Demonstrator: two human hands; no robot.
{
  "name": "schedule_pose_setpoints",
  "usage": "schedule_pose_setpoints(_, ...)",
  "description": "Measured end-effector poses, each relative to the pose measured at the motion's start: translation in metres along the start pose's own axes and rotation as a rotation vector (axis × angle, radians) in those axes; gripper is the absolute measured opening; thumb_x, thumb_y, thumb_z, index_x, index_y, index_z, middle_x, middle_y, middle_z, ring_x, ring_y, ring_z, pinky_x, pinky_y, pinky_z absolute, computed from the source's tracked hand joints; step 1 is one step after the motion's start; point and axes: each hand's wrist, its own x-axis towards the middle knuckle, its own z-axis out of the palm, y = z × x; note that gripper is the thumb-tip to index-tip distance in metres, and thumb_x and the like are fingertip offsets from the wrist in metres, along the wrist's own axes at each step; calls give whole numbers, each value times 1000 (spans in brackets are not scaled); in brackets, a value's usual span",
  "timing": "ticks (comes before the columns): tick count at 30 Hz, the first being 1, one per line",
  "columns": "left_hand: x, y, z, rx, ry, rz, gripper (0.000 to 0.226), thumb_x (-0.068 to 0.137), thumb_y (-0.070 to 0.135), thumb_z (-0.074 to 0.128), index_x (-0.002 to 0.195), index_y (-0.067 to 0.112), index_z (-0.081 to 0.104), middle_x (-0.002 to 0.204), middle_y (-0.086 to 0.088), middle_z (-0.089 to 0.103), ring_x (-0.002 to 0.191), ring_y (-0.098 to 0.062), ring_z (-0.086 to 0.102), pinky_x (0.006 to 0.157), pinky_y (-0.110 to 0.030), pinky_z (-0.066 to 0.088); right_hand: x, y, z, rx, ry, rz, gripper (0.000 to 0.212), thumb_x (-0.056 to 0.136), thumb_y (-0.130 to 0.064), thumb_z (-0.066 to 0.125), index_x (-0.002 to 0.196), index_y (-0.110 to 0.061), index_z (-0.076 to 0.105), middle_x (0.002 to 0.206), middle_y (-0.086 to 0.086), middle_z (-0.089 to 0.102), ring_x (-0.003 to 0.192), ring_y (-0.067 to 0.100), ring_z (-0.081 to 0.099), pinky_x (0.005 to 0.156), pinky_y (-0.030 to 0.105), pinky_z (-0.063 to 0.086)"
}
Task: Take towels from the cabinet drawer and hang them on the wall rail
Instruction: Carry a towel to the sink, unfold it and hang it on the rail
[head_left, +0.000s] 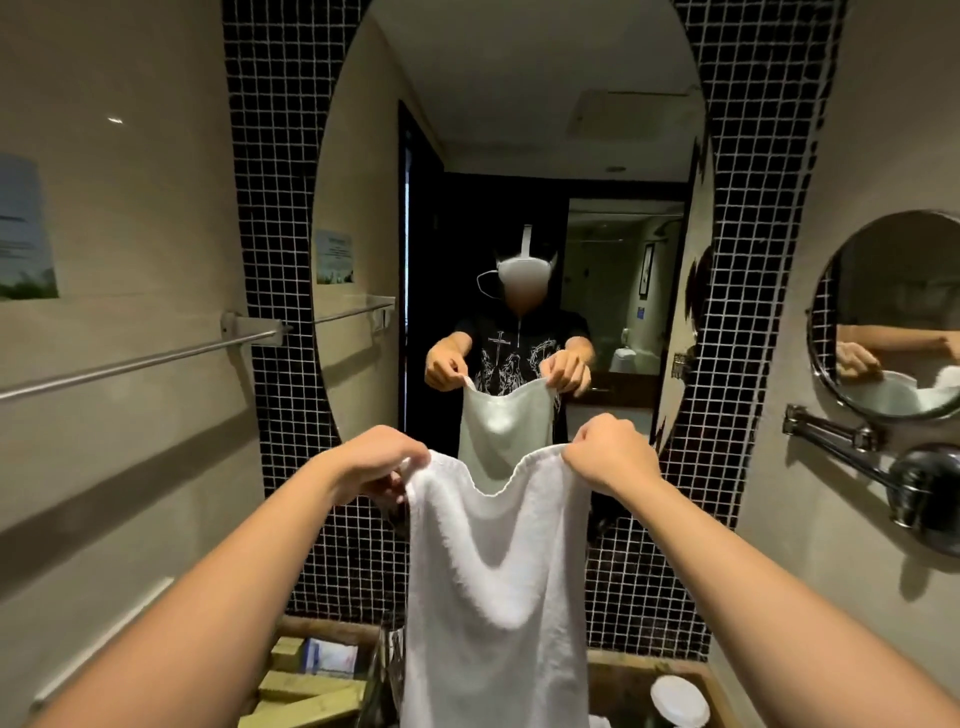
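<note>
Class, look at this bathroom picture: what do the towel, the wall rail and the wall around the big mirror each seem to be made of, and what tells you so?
Towel: white terry cloth, probably cotton; fuzzy pile, soft folds as it hangs from the left hand and right hand.
Wall rail: metal, brushed or satin by its dull grey sheen.
Wall around the mirror: small dark square mosaic tiles, glossy, with pale grout lines; glass or ceramic, unclear which.
</note>
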Motion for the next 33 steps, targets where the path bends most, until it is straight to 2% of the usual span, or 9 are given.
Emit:
schedule_pose_setpoints(5,2,23,34,-72,-65,60,20,84,6,57,65,11,55,56,-2,54,48,-14,51,46,-24,47,-7,-21,13,94,-95,-70,13,69,-22,55,58,-18,51,61,2,52,56,24,48,53,27,38)
schedule_pose_setpoints(10,8,34,51,-145,-73,106,21,82,2,57,64,11,49,61,-2,54,51,-12,56,63,-30,58,-13,-39,19,313,-161,-98,25,67,-17,61,47,-18,45,48,-2,41,51,19,38,53,28,34)
schedule_pose_setpoints(12,7,36,56,-158,-58,126,25,82,1,61,63,11,49,57,1,50,48,-11,53,65,-32,59,-13,-41,20,424,-207,-93,21,72,-12,65,53,-6,60,49,2,47,48,16,43,51,24,39)
schedule_pose_setpoints(13,7,36,58,-160,-48,131,26,83,2,65,63,11,51,54,2,52,45,-10,53,62,-30,58,-12,-41,20,479,-236,-95,17,76,-12,66,64,0,69,53,5,53,49,15,47,52,24,43)
schedule_pose_setpoints(16,9,35,62,-158,-26,141,24,86,12,73,68,9,58,52,2,57,41,-8,50,51,-25,49,-9,-41,21,581,-285,-102,15,84,-14,67,80,-8,80,69,9,68,63,17,56,59,31,51)
schedule_pose_setpoints(21,10,37,62,-99,41,136,20,83,21,76,74,8,64,60,-1,56,48,-11,49,46,-22,38,-10,-40,19,661,-323,-97,16,88,-10,65,85,-9,80,87,16,72,75,20,59,69,37,55)
schedule_pose_setpoints(27,8,42,65,-135,89,165,17,81,15,77,69,7,67,55,-1,57,50,-12,54,51,-23,43,-11,-39,15,679,-306,-132,23,86,-7,61,70,-12,78,74,11,65,73,21,57,67,37,55)
schedule_pose_setpoints(30,5,44,68,-199,72,153,11,85,8,68,81,-2,71,64,-8,64,57,-18,62,51,-24,49,-10,-38,16,689,-322,-124,19,81,-2,58,74,-1,76,73,13,63,73,22,57,68,43,59)
schedule_pose_setpoints(33,6,43,68,-255,47,113,22,86,0,54,97,-14,68,78,-19,67,62,-23,66,55,-25,54,-11,-39,18,708,-368,-131,16,74,-2,55,69,4,68,75,17,59,76,27,58,81,56,58)
